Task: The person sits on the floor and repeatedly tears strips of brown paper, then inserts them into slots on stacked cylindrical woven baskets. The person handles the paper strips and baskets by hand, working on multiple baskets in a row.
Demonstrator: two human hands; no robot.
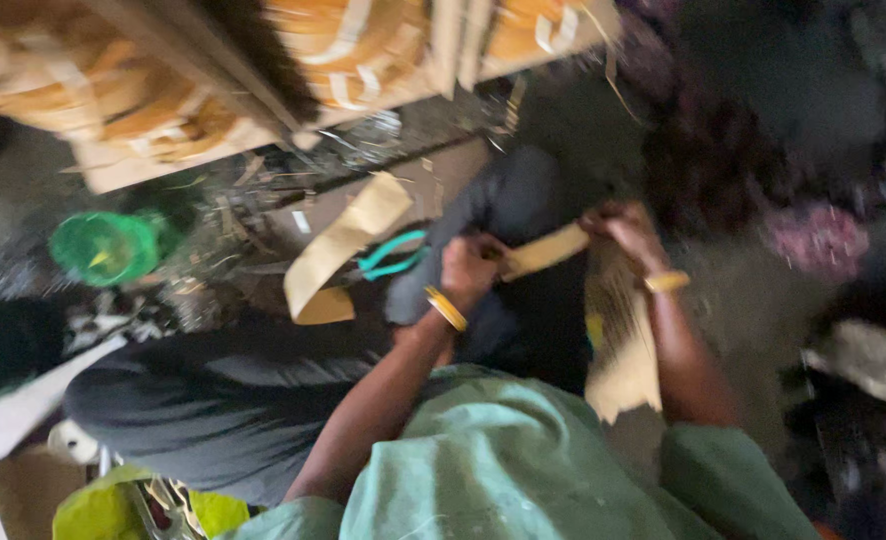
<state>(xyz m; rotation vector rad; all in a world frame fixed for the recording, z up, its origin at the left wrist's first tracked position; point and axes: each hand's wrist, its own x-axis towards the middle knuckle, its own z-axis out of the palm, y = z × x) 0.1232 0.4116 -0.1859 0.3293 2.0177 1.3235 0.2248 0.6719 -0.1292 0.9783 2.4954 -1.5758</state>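
Both hands hold a tan strip point(546, 250): left hand point(470, 272) and right hand point(623, 230) each keep a closed grip on it. Best kept taut, clear of the teal-handled scissors point(393, 255).

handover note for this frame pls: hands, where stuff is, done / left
Left hand: closed on one end of a tan strip, yellow bangle on the wrist.
Right hand: gripping the other end of the strip, held between both hands over dark cloth.
Nearby: woven tan mat piece under the right forearm; teal-handled scissors and a curled tan strip left of the left hand; green round container far left.
Done: strip picked up, held at both ends.
Left: can't tell; image is blurred.
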